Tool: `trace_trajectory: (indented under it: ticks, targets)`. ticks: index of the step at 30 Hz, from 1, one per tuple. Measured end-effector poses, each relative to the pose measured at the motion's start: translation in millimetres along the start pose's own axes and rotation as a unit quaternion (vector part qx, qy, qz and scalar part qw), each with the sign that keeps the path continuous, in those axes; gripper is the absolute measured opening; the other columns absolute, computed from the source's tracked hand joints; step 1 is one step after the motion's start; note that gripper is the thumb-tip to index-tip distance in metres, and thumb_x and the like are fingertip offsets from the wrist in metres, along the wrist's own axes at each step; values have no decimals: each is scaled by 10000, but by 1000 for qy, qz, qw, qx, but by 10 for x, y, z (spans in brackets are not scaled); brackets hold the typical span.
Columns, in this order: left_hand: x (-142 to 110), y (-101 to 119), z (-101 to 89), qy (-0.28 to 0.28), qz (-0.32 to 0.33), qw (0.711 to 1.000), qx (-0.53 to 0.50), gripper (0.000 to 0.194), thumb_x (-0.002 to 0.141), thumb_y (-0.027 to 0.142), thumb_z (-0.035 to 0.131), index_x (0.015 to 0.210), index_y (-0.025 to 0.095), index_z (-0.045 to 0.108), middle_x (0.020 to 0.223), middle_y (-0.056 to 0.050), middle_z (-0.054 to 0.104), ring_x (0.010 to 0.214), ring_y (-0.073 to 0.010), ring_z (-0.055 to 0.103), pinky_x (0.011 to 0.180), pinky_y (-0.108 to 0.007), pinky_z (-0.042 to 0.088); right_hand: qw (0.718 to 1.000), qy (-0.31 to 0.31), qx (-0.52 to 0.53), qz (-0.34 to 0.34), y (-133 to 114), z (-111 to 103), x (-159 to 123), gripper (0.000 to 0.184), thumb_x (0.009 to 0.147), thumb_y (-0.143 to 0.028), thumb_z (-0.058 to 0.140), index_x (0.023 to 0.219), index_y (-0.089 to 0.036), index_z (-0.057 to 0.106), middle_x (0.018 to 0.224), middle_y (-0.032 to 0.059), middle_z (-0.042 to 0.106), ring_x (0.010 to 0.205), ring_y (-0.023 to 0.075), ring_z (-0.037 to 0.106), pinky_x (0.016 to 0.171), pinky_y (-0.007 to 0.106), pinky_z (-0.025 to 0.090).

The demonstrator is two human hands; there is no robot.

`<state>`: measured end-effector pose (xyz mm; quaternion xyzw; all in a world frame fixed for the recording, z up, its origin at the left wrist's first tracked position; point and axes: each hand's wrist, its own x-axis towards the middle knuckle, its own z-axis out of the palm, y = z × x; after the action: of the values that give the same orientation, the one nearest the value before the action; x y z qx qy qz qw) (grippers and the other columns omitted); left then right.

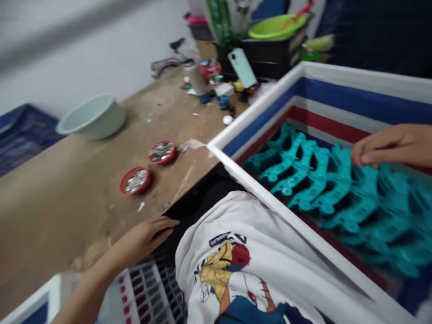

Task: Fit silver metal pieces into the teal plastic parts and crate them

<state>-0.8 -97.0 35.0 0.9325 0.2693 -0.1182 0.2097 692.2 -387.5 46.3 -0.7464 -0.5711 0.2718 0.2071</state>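
Note:
My left hand [146, 236] lies flat and open on the near edge of the brown workbench [67, 180], holding nothing. My right hand [391, 146] reaches in from the right over a row of teal plastic parts [324, 180] stacked in a white-rimmed box [243, 173] with blue and red stripes inside. Its fingers are curled together and touch the top of the teal parts; whether they grip one is unclear. My white printed T-shirt [256, 261] fills the lower middle.
Two red dishes of small metal pieces [135, 180] [162, 152] sit on the bench. A pale green bowl [92, 117] stands at the left. Clutter, a phone [242, 67], and a black crate with a green basin [273, 27] are at the back. A plastic basket [148, 288] is below.

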Motion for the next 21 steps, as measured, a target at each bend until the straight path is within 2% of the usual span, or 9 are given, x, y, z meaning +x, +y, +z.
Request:
trace_trajectory:
  ticks: [1, 3, 7, 10, 12, 14, 16, 18, 21]
  targets:
    - [-9, 6, 27, 6, 10, 1000, -5, 399, 1230, 351, 535, 1376, 287, 901, 1387, -69, 929, 1224, -285, 914, 1100, -384, 736, 994, -77, 24, -77, -369, 68, 217, 735, 916, -1141, 717, 852, -451, 960, 1015, 111, 904, 904, 330, 870, 781, 477, 714]
    - [9, 73, 53, 16, 35, 999, -20, 421, 1243, 308, 510, 1379, 230, 900, 1346, -126, 920, 1182, -271, 902, 1047, -347, 714, 969, -156, 20, -192, -1099, 270, 663, 513, 1069, -956, 742, 1106, -514, 998, 1202, 81, 925, 1049, 334, 889, 865, 480, 726]
    - [23, 286, 53, 37, 92, 991, -90, 369, 1288, 324, 534, 1351, 228, 886, 1289, -126, 902, 1126, -237, 870, 1010, -309, 661, 900, -280, 4, -335, -2328, 769, 1720, 487, 1134, -711, 780, 994, -274, 942, 1092, 89, 902, 969, 290, 851, 895, 446, 664]
    - [3, 345, 97, 63, 124, 983, -120, 297, 1276, 273, 577, 1310, 235, 869, 1247, -105, 902, 1112, -236, 858, 1003, -324, 635, 885, -226, -30, -405, -3053, 1227, 2671, 529, 1092, -740, 758, 976, -246, 906, 990, 71, 871, 940, 299, 819, 884, 454, 629]
    - [19, 310, 170, 78, 131, 981, -119, 248, 1244, 233, 619, 1308, 231, 859, 1211, -99, 904, 1104, -251, 853, 995, -354, 629, 880, -191, -74, -429, -3470, 1614, 3330, 483, 1111, -729, 773, 1211, -291, 951, 1172, 69, 903, 1086, 330, 843, 1007, 483, 655]
    - [59, 244, 264, 84, 126, 982, -108, 224, 1216, 215, 653, 1315, 226, 854, 1191, -97, 904, 1098, -267, 848, 982, -387, 623, 871, -163, -127, -446, -3802, 2061, 3954, 622, 1083, -765, 843, 1537, -342, 882, 1451, 78, 873, 1333, 391, 820, 1192, 556, 647]
    - [91, 183, 342, 86, 111, 986, -95, 209, 1190, 202, 683, 1309, 217, 854, 1191, -92, 905, 1094, -278, 841, 978, -416, 616, 867, -141, -188, -440, -3994, 2522, 4491, 1059, 940, -880, 964, 1825, -380, 666, 1708, 101, 749, 1595, 495, 686, 1336, 683, 578]
    - [71, 151, 354, 80, 94, 988, -97, 185, 1170, 202, 713, 1288, 221, 854, 1186, -78, 908, 1090, -281, 840, 975, -429, 612, 869, -142, -238, -410, -4018, 2934, 4888, 1487, 762, -986, 1038, 1978, -398, 414, 1903, 141, 562, 1765, 605, 484, 1396, 819, 483]
    - [-67, 100, 166, 70, 76, 988, -117, 160, 1155, 273, 781, 1301, 251, 841, 1172, -73, 902, 1067, -280, 840, 955, -420, 616, 875, -156, -254, -382, -3824, 3362, 5165, 1664, 714, -1064, 1004, 2028, -430, 202, 2003, 191, 392, 1834, 658, 332, 1420, 897, 398]
